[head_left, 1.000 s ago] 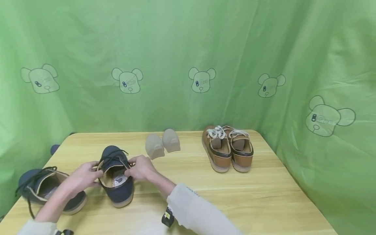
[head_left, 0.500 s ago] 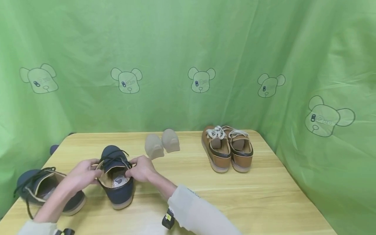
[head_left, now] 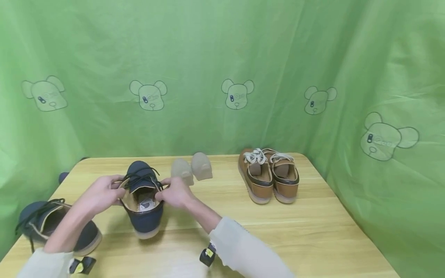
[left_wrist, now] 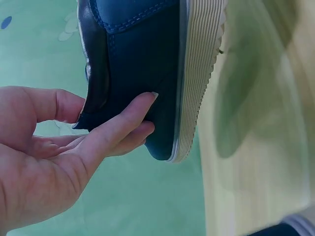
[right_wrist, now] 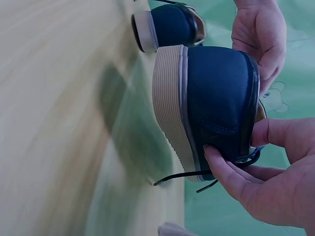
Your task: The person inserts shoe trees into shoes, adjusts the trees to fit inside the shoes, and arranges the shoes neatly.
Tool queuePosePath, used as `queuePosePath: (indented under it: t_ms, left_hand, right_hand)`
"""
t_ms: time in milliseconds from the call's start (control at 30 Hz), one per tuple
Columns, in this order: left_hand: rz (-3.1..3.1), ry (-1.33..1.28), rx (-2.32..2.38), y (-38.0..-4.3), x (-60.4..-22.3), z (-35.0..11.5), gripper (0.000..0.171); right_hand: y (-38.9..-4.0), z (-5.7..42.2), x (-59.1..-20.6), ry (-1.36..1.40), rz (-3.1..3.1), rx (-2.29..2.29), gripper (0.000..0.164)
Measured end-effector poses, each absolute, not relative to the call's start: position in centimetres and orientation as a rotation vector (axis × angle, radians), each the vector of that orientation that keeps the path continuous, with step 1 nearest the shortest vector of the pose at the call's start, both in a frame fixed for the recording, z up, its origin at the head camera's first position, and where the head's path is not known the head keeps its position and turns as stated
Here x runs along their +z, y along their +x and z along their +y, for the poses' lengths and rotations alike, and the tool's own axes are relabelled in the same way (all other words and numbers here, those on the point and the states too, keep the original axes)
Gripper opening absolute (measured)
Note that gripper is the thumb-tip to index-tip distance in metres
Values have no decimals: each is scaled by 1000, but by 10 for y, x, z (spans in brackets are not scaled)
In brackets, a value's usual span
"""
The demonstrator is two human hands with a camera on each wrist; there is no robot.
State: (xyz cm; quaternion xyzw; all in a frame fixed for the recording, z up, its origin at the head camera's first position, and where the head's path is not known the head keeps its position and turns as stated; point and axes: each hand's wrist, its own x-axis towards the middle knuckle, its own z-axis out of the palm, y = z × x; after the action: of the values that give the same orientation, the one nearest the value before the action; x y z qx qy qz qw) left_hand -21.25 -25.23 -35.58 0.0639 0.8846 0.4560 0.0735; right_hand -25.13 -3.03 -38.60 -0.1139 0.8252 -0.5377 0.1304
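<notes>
Between my two hands hangs a navy lace-up shoe (head_left: 145, 222), its heel toward me and its toe pointing away. My left hand (head_left: 102, 194) pinches the left side of its opening, thumb inside and fingers along the outer wall. On the opposite side my right hand (head_left: 177, 192) grips the rim the same way, near the dark laces (right_wrist: 184, 175). In the right wrist view the ridged pale sole (right_wrist: 170, 98) is apart from the tabletop. A second navy shoe (head_left: 87, 237) stands at the left, partly hidden behind my left forearm.
Two beige shoe inserts (head_left: 201, 166) lie at the back middle of the wooden table (head_left: 278, 239). At the back right stands a pair of brown shoes (head_left: 262, 192) with white laces and inserts inside. Green curtain (head_left: 194, 50) surrounds the table's back and sides.
Both hands have raised the navy shoe off the table and shifted it slightly right and away from me. The second navy shoe and the brown pair stay put.
</notes>
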Motion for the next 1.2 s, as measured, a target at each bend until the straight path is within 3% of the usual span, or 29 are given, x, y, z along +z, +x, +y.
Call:
queuePosePath:
  t_ms: [467, 633, 833, 1200]
  left_hand:
    - [2593, 320, 1475, -221, -335, -199, 63]
    - [2530, 335, 1546, -226, -336, -172, 60]
    - [2501, 384, 1592, -229, -340, -145, 51]
    - [2485, 366, 1590, -227, -359, -114, 54]
  right_hand:
    - [-254, 35, -362, -443, 2346, -1638, 50]
    - [-253, 62, -359, -409, 2422, -1573, 52]
    - [-250, 89, -355, -419, 2441, -1519, 42]
    - [-241, 117, -367, -456, 2484, -1385, 32]
